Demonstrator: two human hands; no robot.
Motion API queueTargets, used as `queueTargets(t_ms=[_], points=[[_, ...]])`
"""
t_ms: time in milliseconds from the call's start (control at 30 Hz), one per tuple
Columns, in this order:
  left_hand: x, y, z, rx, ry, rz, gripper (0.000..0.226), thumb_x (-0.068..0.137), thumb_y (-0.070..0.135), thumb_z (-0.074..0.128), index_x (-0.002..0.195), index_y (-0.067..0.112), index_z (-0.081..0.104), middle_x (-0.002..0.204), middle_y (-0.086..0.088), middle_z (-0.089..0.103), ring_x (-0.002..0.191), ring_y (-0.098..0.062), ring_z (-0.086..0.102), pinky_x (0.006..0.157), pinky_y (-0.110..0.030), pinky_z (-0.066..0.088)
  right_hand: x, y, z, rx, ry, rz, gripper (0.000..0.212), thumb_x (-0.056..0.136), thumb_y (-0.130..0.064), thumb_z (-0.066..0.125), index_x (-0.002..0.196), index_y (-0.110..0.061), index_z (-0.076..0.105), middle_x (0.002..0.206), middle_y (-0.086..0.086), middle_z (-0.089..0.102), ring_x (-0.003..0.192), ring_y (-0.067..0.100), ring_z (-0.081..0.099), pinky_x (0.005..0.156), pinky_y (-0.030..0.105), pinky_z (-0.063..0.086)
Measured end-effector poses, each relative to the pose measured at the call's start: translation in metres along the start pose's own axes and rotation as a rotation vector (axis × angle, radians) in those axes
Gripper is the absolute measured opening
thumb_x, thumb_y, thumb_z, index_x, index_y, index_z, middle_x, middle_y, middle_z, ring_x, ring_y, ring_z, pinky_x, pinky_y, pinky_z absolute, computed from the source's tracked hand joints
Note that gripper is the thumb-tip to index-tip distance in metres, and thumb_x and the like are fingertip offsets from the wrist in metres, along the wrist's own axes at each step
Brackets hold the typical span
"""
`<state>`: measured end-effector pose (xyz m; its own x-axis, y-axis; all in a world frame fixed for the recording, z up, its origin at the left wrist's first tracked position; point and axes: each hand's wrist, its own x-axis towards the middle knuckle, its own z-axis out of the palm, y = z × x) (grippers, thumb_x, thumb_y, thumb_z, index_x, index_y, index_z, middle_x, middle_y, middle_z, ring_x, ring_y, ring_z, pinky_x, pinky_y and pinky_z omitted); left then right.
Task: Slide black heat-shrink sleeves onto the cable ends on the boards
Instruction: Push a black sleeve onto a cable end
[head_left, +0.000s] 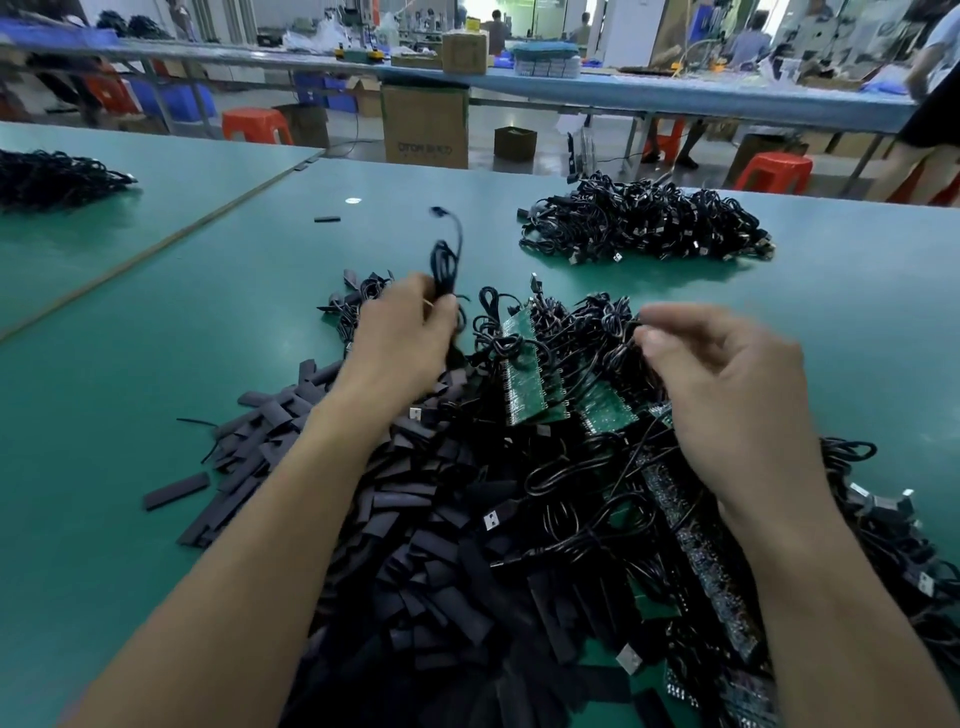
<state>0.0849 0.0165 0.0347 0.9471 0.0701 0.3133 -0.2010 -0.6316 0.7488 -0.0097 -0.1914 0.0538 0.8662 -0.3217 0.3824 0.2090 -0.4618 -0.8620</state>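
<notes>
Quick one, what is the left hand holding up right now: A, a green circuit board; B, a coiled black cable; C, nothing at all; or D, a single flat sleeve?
B: the left hand has its fingers curled round a coiled black cable, which is lifted above the table with one end sticking up.
</notes>
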Motion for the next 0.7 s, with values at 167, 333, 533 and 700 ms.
queueTargets(t_ms=[167, 333, 533, 700], points=[[0.04, -0.032, -0.001, 0.091, 0.244, -0.127, 0.026, 0.103, 0.029, 0.052, 0.108, 0.009, 0.067, 0.076, 0.005, 0.059, 0.077, -0.018, 0.062, 0.071, -0.027, 0.043, -0.001, 0.0, -0.005, -0.378, -0.139, 0.059, 0.026, 0.091, -0.016, 0.061, 0.105, -0.035, 0.07, 0.093, -0.013, 0.066, 0.079, -0.002, 0.061, 0.065, 0.003, 0.042], [0.049, -0.055, 0.006, 0.158, 0.25, -0.211, 0.027, 0.1, 0.034, 0.056, 0.103, 0.009, 0.064, 0.093, -0.008, 0.064, 0.1, -0.031, 0.059, 0.086, -0.038, 0.045, -0.004, -0.007, -0.012, -0.707, -0.159, 0.163, 0.035, 0.092, -0.026, 0.056, 0.123, -0.041, 0.059, 0.123, 0.002, 0.052, 0.118, 0.028, 0.045, 0.099, 0.045, 0.035], [0.03, -0.036, 0.012, 0.129, 0.339, -0.252, 0.032, 0.095, 0.043, 0.062, 0.102, 0.018, 0.042, 0.104, 0.0, 0.048, 0.087, -0.02, 0.045, 0.076, -0.034, 0.034, -0.004, -0.006, -0.017, -0.549, -0.22, 0.077, 0.051, 0.089, 0.003, 0.057, 0.115, -0.04, 0.063, 0.116, 0.001, 0.06, 0.096, 0.013, 0.049, 0.078, 0.021, 0.033], [-0.014, 0.014, 0.019, -0.248, 0.139, 0.037, 0.025, 0.096, 0.04, 0.062, 0.084, 0.018, 0.06, 0.073, 0.01, 0.057, 0.06, 0.006, 0.052, 0.055, -0.007, 0.041, 0.0, -0.008, -0.018, -0.118, -0.222, -0.029, 0.045, 0.083, -0.001, 0.074, 0.1, -0.043, 0.07, 0.083, -0.012, 0.07, 0.079, 0.002, 0.069, 0.077, 0.016, 0.05]])
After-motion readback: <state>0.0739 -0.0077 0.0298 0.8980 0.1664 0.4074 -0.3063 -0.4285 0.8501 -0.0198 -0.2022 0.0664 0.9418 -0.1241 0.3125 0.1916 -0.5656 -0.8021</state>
